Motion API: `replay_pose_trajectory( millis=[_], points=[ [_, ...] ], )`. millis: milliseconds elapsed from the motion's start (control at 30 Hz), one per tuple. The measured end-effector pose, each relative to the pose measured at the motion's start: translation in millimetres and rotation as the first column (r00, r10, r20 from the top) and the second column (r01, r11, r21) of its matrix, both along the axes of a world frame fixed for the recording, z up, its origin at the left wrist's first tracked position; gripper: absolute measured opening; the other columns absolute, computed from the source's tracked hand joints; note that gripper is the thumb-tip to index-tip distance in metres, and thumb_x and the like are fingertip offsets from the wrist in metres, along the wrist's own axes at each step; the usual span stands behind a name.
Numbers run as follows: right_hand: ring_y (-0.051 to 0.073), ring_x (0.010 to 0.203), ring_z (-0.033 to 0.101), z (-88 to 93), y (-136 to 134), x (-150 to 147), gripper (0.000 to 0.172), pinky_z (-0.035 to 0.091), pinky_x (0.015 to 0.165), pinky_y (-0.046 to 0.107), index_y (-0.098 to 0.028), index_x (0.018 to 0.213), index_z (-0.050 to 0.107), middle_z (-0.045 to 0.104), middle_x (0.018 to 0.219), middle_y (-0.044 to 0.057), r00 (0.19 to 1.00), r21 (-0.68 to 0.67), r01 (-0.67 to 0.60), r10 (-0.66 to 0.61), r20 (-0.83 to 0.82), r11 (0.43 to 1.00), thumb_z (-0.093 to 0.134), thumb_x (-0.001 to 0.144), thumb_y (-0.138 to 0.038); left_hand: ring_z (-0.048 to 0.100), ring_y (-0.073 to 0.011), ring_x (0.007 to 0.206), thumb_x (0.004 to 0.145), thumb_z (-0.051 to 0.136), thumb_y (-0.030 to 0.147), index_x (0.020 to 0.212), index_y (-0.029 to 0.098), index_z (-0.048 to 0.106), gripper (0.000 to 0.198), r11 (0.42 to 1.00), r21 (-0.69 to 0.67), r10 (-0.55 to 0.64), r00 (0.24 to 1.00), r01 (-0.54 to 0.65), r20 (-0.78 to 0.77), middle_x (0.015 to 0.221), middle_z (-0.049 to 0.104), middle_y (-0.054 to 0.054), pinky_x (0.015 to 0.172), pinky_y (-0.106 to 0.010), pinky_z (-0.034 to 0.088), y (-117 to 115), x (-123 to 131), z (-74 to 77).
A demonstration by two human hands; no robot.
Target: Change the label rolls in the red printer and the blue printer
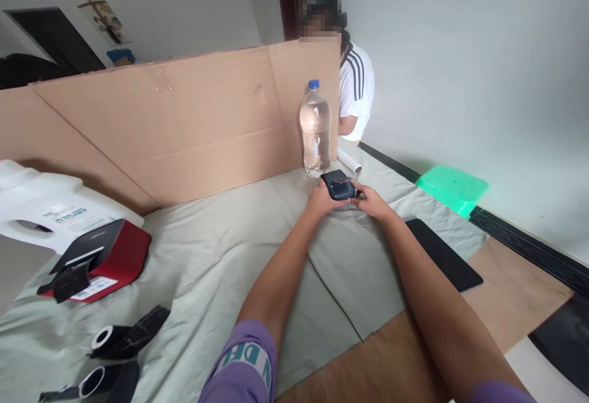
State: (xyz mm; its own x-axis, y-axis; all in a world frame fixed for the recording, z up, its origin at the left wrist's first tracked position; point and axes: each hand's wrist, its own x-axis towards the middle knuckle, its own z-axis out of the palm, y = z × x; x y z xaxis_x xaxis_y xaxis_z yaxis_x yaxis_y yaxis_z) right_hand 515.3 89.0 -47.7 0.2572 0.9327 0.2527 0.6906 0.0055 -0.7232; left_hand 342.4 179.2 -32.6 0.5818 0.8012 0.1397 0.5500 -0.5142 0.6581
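Observation:
Both arms reach forward to a small black portable printer (341, 191) with rounded corners, low over the cloth near the bottle. My left hand (318, 200) grips its left side, the thumb along the near edge. At the right side, the fingers of my right hand (369, 199) are closed on its edge and near corner. A thin reddish strip shows across its top; I cannot make out what it is. Just behind the printer stands a clear plastic bottle (316, 130) with a blue cap.
A cardboard panel (207, 127) stands across the back. On the left are a white jug (69, 207), a red-and-black printer (122, 256) and black ribbon rolls (115, 341). A black flat slab (444, 256), white paper tube (350, 161) and green stool (453, 185) lie right. Behind the panel is a person (359, 84).

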Motion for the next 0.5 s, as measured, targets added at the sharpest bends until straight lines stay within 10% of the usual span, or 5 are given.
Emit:
replay_pose_trajectory(
  millis=[167,267,367,500],
  points=[
    [0.021,0.078,0.056,0.6,-1,-6,0.05,0.053,0.079,0.037,-0.011,0.124,0.064,0.067,0.102,0.012,0.998,0.027,0.014,-0.015,0.054,1.0,0.058,0.075,-0.018,0.055,-0.0411,0.132,0.07,0.086,0.049,0.156,0.003,0.015,0.121,1.0,-0.011,0.016,0.998,-0.017,-0.062,0.14,0.056,-0.032,0.104,-0.045,0.043,-13,2,-6.2],
    [0.023,0.089,0.058,13.8,-7,-16,0.058,0.053,0.082,0.04,-0.015,0.132,0.054,0.058,0.125,0.017,0.952,0.297,0.27,-0.3,0.059,0.916,0.051,0.074,-0.014,0.047,-0.0428,0.139,0.072,0.084,0.052,0.158,0.006,0.016,0.119,0.999,-0.045,-0.021,0.988,0.014,-0.156,0.149,0.047,-0.032,0.109,-0.048,0.039,-29,-39,10.4],
    [0.026,0.096,0.06,38.8,-14,-29,0.046,0.052,0.08,0.042,-0.017,0.125,0.053,0.057,0.116,0.018,0.808,0.554,0.511,-0.587,-0.048,0.657,0.047,0.08,-0.014,0.052,-0.0413,0.134,0.081,0.076,0.05,0.155,0.01,0.033,0.095,0.999,0.034,-0.023,0.968,0.032,-0.249,0.142,0.055,-0.026,0.109,-0.05,0.039,-52,-116,59.2],
    [0.025,0.09,0.061,72.7,-11,-93,0.024,0.048,0.074,0.041,-0.023,0.109,0.059,0.059,0.104,0.016,0.898,0.812,0.275,-0.439,-0.027,0.514,0.058,0.086,-0.024,0.064,-0.0321,0.113,0.089,0.063,0.056,0.133,0.017,0.062,0.058,0.963,0.256,0.109,0.992,-0.088,-0.069,0.122,0.067,-0.015,0.102,-0.045,0.045,-85,-246,155.0]
  ],
)
